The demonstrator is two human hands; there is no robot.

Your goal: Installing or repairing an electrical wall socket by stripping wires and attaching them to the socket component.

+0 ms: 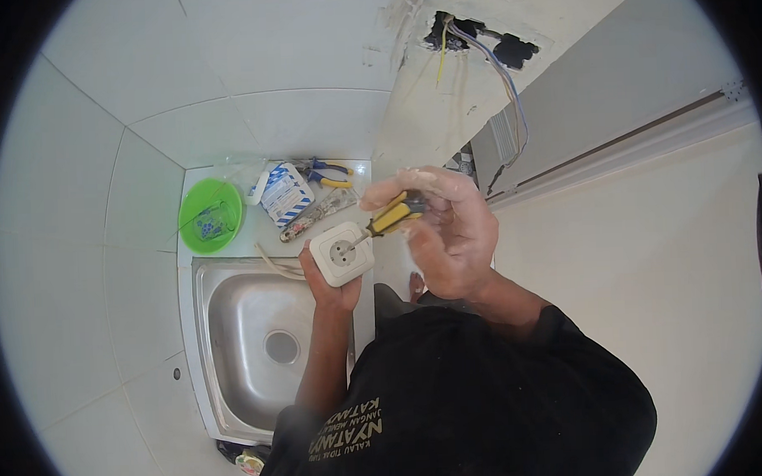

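Observation:
A white square wall socket (357,271) with a round recessed face rests in my left hand (337,295), whose fingers are wrapped round its back and edge. My right hand (453,235), dusted with white powder, is loosely curled around the yellow and black handle of a screwdriver (390,216). The screwdriver's shaft slants down to the left, and its tip meets the middle of the socket face. Whether the tip sits in a screw is too small to tell. A pale cable (273,264) lies beside my left hand, over the sink's edge.
Left of my hands is a steel sink (225,327). Behind it stand a green bowl (184,218), a blue-and-white package (285,195), blue-yellow pliers (328,174) and a stained flat tool (317,215). Loose wires (510,91) hang from a wall hole (515,50).

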